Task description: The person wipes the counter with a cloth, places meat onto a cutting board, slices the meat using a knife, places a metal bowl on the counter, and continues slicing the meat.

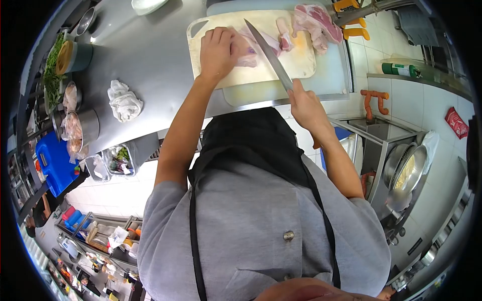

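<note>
My right hand (307,106) is closed round the handle of a long kitchen knife (269,56), its blade slanting up and left over the white cutting board (203,37). Under the curled fingers of my left hand (218,54), a piece of raw meat (247,61) is pressed flat on the board. The blade passes close to this meat's right side; whether it touches is unclear. Right of the blade lies a smaller raw piece with bone (285,39). A bigger cut of raw meat with pale skin (317,27) rests at the board's upper right corner.
A crumpled white cloth (124,102) lies on the steel table (150,60). At left stand a green tub (79,57) and a metal pot (89,125) with bagged food. Yellow-handled tools (355,34) are beyond the board's right side. Metal bowls (406,168) sit at right.
</note>
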A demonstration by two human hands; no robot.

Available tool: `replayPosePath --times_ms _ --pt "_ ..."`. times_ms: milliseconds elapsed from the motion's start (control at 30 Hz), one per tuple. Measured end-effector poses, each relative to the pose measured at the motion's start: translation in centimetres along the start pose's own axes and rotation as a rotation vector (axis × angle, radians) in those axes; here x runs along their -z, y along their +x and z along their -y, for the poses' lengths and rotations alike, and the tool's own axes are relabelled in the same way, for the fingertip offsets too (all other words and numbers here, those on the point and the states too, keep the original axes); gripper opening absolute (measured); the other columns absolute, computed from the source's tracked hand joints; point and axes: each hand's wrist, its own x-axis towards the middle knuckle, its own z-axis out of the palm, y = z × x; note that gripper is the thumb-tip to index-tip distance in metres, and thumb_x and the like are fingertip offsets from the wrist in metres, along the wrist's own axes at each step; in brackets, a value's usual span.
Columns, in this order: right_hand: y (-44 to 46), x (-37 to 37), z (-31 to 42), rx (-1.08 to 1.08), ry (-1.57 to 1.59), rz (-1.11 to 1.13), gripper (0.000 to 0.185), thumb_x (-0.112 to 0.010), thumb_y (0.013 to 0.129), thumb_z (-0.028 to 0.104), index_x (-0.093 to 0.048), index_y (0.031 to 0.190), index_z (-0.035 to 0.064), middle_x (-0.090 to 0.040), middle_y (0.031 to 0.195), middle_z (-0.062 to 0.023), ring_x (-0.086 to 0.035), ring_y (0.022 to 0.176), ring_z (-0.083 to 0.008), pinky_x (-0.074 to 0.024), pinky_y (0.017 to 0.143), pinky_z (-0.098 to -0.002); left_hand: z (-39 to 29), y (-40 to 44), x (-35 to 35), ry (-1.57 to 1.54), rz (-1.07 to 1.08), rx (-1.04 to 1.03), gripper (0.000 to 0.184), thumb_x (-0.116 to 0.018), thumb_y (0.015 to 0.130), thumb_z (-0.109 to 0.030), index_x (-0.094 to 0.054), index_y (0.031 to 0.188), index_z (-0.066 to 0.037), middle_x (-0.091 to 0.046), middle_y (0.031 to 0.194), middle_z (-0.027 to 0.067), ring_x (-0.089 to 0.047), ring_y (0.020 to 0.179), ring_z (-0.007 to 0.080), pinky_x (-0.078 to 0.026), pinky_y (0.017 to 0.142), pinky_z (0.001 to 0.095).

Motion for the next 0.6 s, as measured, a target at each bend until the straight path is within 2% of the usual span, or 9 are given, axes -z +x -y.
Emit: replayPosePath --times_ms 167,333,400,500,600 --pt "1.3 1.3 2.7 0.046 -0.038 0.051 0.019 -0.046 0.100 0.018 -0.043 0.104 -0.0009 -0.062 0.077 -0.0339 -0.060 0.077 -0.0568 -0.0450 0.071 -0.0631 0.6 0.8 -0.1 0.054 0.055 0.031 0.021 -0.067 0.075 -0.010 -0.062 0.096 -0.006 -0.059 0.101 0.0097 -0.054 0.094 0.0309 -0.043 0.080 0.0437" --pt "1.6 1.3 3.8 0.021 -0.116 0.132 0.017 -0.045 0.097 0.012 -0.044 0.105 -0.0020 -0.064 0.083 -0.0351 -0.063 0.082 -0.0552 -0.0476 0.074 -0.0616 0.5 0.7 -1.2 0.105 0.028 0.066 0.024 -0.067 0.074 -0.013 -0.063 0.097 -0.006 -0.059 0.102 0.0091 -0.054 0.096 0.0305 -0.043 0.082 0.0439" --pt "1.5 1.1 4.4 -0.018 -0.192 0.131 0.017 -0.046 0.091 0.007 -0.044 0.105 -0.0029 -0.064 0.086 -0.0353 -0.064 0.085 -0.0542 -0.0494 0.076 -0.0609 0.5 0.4 -1.3 0.108 0.029 0.070 0.025 -0.067 0.074 -0.014 -0.063 0.097 -0.007 -0.059 0.102 0.0090 -0.054 0.096 0.0305 -0.044 0.082 0.0439" --pt "1.5 1.2 5.7 -0.057 -0.171 0.173 0.020 -0.047 0.087 0.004 -0.045 0.105 -0.0034 -0.065 0.087 -0.0353 -0.064 0.086 -0.0541 -0.0503 0.078 -0.0606 0.5 0.2 -1.8 0.080 0.005 0.068 0.028 -0.067 0.072 -0.015 -0.064 0.098 -0.007 -0.059 0.103 0.0090 -0.054 0.098 0.0308 -0.044 0.083 0.0436" --pt "2.6 1.0 5.2 -0.087 -0.130 0.207 0.019 -0.047 0.087 0.004 -0.044 0.104 -0.0043 -0.064 0.088 -0.0358 -0.065 0.088 -0.0541 -0.0507 0.078 -0.0601 0.9 0.1 -1.8 0.075 0.006 0.076 0.029 -0.066 0.071 -0.014 -0.064 0.099 -0.007 -0.059 0.104 0.0087 -0.054 0.099 0.0312 -0.044 0.083 0.0440"
